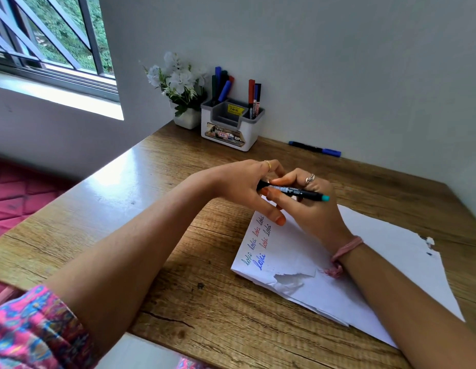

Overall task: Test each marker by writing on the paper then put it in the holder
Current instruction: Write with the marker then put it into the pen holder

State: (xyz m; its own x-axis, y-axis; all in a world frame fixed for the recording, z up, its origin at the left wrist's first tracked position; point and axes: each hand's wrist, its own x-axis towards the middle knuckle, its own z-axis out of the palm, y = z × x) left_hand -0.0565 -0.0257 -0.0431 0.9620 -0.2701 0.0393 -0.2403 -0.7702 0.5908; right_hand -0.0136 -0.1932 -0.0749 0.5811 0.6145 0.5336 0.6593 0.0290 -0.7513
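Observation:
Both hands meet above the top corner of the white paper [378, 251]. A black marker with a teal end [298, 191] lies across them, teal end pointing right. My right hand [309, 209] grips its barrel, while my left hand [247, 187] closes on its left end, where the tip or cap is hidden by fingers. The paper carries several written words in green, red, black and blue [258, 246]. A white and grey holder [231, 126] stands at the back by the wall with several markers upright in its side compartments. Another blue marker [315, 149] lies on the table near the wall.
A white pot of artificial white flowers [182, 89] stands left of the holder in the corner. The wooden table [157, 235] has its left edge beside a pink quilted surface [15, 193]. The paper's near edge is torn and crumpled [290, 282].

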